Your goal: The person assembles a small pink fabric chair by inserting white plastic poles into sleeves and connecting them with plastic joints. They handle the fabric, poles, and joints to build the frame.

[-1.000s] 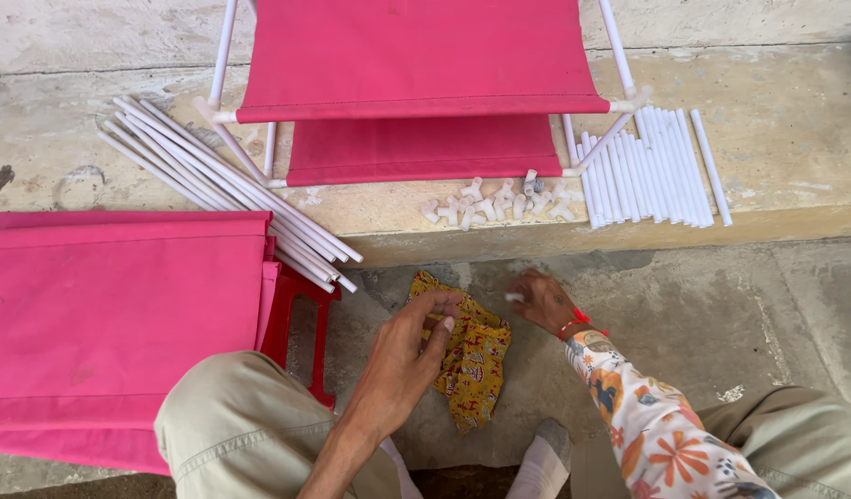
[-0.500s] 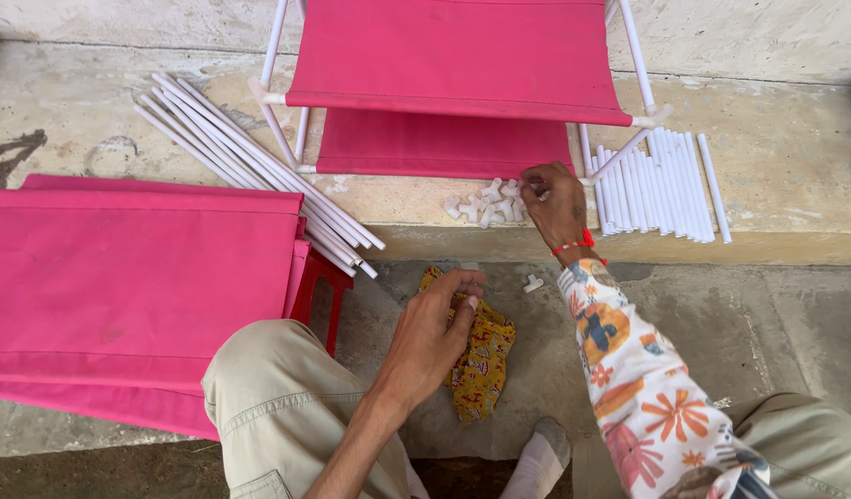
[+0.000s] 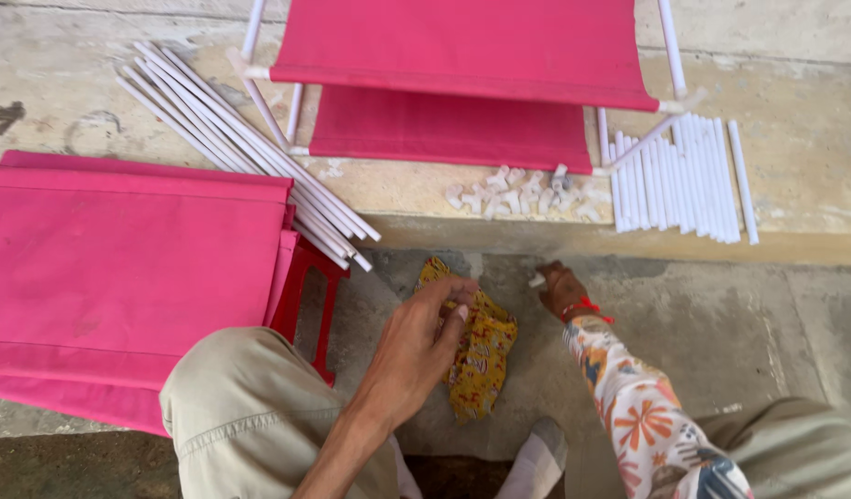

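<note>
1. Bare concrete floor [image 3: 721, 314] is left open right of the yellow patterned cloth [image 3: 481, 356].
2. The cloth is pinched by the curled left hand [image 3: 421, 346].
3. A white connector [image 3: 537, 279] is gripped by the right hand [image 3: 562, 288], now drawn back from the ledge's connector pile [image 3: 522, 194].

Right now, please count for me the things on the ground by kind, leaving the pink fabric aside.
Bundles of white tubes: 2
Heap of small white connectors: 1
Yellow patterned cloth: 1
Red stool: 1
Total: 5
</note>
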